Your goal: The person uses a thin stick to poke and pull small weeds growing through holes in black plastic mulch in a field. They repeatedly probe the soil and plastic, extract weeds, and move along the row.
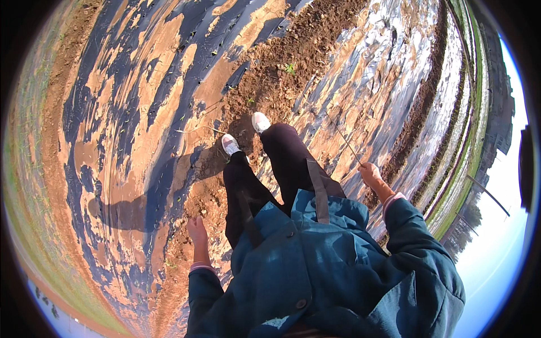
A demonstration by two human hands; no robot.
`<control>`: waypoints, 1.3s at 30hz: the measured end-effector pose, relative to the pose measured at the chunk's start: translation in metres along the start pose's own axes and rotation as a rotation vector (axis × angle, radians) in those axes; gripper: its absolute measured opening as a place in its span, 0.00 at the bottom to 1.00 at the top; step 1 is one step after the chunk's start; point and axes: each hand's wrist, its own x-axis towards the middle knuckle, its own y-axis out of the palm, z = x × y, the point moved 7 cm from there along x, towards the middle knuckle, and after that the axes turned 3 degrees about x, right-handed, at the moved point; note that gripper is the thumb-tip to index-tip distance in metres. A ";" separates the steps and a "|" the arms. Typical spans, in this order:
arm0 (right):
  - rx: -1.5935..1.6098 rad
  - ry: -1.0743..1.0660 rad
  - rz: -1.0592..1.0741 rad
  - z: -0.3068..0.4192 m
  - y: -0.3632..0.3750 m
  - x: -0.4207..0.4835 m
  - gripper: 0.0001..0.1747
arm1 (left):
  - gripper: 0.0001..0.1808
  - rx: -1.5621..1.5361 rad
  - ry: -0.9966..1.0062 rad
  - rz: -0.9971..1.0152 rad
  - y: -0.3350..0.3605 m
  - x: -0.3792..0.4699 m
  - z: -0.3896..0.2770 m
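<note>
My right hand (370,174) is closed around the near end of a thin stick (343,137). The stick slants away over a mulch-covered bed, its far tip beyond my right knee. On the other side, my left hand (197,230) hangs with fingers curled, and nothing shows in it. Beneath that hand runs a strip of bare brown soil (203,207). I stand on this soil path, a white-and-pink shoe (260,122) on my right foot and a matching shoe (230,145) on my left.
Black plastic mulch (158,169), caked with dried mud, covers the left bed, where small green seedlings (214,53) poke through holes. Shiny mud-streaked film (380,76) covers the right bed. A weed (290,68) grows in the path ahead. A pale dry stalk (200,128) lies by my left shoe.
</note>
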 end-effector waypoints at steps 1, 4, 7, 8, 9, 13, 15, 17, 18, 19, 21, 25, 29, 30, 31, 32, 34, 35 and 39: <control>-0.095 -0.083 -0.029 0.006 -0.005 0.011 0.11 | 0.20 -0.015 -0.026 0.009 -0.001 -0.001 0.001; -0.026 -0.138 -0.108 0.014 -0.025 0.039 0.12 | 0.19 -0.025 -0.097 0.085 0.000 -0.003 0.001; 0.062 -0.049 -0.077 0.027 -0.051 0.078 0.13 | 0.16 -0.064 -0.093 0.068 0.002 -0.014 -0.016; 0.012 -0.098 -0.095 0.040 -0.062 0.094 0.14 | 0.16 -0.081 -0.115 0.045 0.003 -0.022 -0.023; -0.012 -0.067 -0.112 0.048 -0.075 0.113 0.16 | 0.15 -0.111 -0.110 0.025 0.006 -0.028 -0.035; 0.069 -0.066 -0.075 0.089 -0.123 0.209 0.15 | 0.15 0.034 -0.203 -0.041 0.015 -0.047 -0.080; 0.024 -0.197 -0.004 0.117 -0.153 0.264 0.13 | 0.14 0.017 -0.203 -0.036 0.027 -0.065 -0.099; 0.222 0.007 0.093 0.117 -0.181 0.316 0.13 | 0.16 0.218 -0.269 0.071 0.042 -0.099 -0.101; 0.176 0.036 0.087 0.120 -0.202 0.337 0.13 | 0.17 0.383 -0.312 0.115 0.033 -0.131 -0.098; 0.140 0.024 0.087 0.132 -0.226 0.365 0.13 | 0.18 0.539 -0.381 0.175 0.023 -0.164 -0.095; 0.068 0.081 -0.026 0.142 -0.304 0.417 0.13 | 0.21 0.628 -0.529 0.181 -0.037 -0.238 -0.092; 0.730 -0.078 -0.411 0.130 -0.536 0.466 0.11 | 0.26 0.519 -0.874 -0.503 -0.244 -0.369 -0.120; 1.152 -0.117 -0.654 0.081 -0.691 0.462 0.08 | 0.21 0.516 -0.704 -0.900 -0.293 -0.334 -0.152; 1.164 -0.154 -0.606 0.071 -0.707 0.455 0.09 | 0.21 0.508 -0.627 -0.803 -0.275 -0.296 -0.152; 1.173 -0.090 -0.678 0.050 -0.718 0.439 0.09 | 0.21 0.448 -0.727 -0.649 -0.250 -0.242 -0.140; 1.134 -0.122 -0.670 0.038 -0.721 0.424 0.10 | 0.21 0.119 -0.736 -0.507 -0.206 -0.195 -0.128; 1.087 -0.025 -0.741 0.005 -0.713 0.386 0.11 | 0.24 0.209 -0.500 -0.127 -0.124 -0.111 -0.141; 1.086 0.053 -0.755 -0.011 -0.703 0.368 0.11 | 0.24 0.050 -0.418 -0.092 -0.087 -0.088 -0.149; 1.014 0.170 -0.779 -0.056 -0.660 0.300 0.11 | 0.24 -0.148 -0.494 0.081 -0.034 -0.059 -0.171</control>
